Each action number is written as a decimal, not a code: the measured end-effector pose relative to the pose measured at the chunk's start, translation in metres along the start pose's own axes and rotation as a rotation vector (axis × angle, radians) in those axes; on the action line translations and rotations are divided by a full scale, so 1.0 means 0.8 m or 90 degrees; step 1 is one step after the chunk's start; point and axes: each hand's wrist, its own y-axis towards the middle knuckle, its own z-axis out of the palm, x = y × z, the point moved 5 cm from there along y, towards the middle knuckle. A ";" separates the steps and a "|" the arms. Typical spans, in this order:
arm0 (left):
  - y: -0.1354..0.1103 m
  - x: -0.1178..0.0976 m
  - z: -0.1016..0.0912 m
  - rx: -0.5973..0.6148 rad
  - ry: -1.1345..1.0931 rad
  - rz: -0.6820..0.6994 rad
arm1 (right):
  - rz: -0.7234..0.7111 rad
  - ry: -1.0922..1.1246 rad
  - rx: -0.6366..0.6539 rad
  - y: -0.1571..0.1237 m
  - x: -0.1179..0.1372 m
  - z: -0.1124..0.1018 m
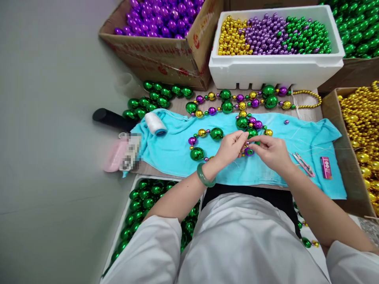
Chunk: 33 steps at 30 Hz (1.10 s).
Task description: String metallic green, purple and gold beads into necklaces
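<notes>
White shirt (251,240) foremost; bead strand (242,123) lies between and beyond the hands (232,148).

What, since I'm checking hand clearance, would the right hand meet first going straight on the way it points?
The right hand would probably meet the left hand first, though strung beads sit close by and depth is unclear.
</notes>
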 end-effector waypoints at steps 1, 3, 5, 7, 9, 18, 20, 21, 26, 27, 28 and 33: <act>0.000 -0.001 0.001 -0.004 -0.006 -0.017 | -0.036 -0.029 -0.016 -0.003 0.001 0.001; 0.001 -0.001 0.001 -0.007 -0.035 -0.074 | -0.119 -0.106 -0.054 -0.010 0.005 0.003; 0.002 0.002 0.003 0.002 -0.070 -0.141 | -0.195 -0.200 -0.088 -0.017 0.008 0.006; 0.004 0.005 0.004 0.025 -0.095 -0.190 | -0.222 -0.263 -0.097 -0.021 0.008 0.011; 0.006 0.009 0.004 0.058 -0.096 -0.211 | -0.190 -0.250 -0.088 -0.020 0.005 0.013; 0.014 -0.019 -0.019 0.265 0.075 0.206 | 0.338 0.514 0.268 -0.001 -0.031 0.026; 0.005 -0.025 -0.018 0.215 0.204 0.328 | 0.376 0.589 0.278 -0.002 -0.034 0.026; 0.000 -0.026 -0.015 0.179 0.270 0.372 | 0.381 0.610 0.278 -0.002 -0.034 0.027; -0.015 -0.021 -0.001 0.064 0.407 0.445 | 0.371 0.612 0.255 -0.003 -0.035 0.028; -0.015 -0.020 -0.001 0.052 0.395 0.437 | 0.366 0.593 0.245 -0.002 -0.035 0.026; -0.015 -0.018 -0.003 0.037 0.367 0.419 | 0.357 0.566 0.233 -0.001 -0.034 0.024; -0.011 -0.002 -0.025 -0.039 -0.071 0.181 | 0.290 0.395 0.175 0.006 -0.032 0.006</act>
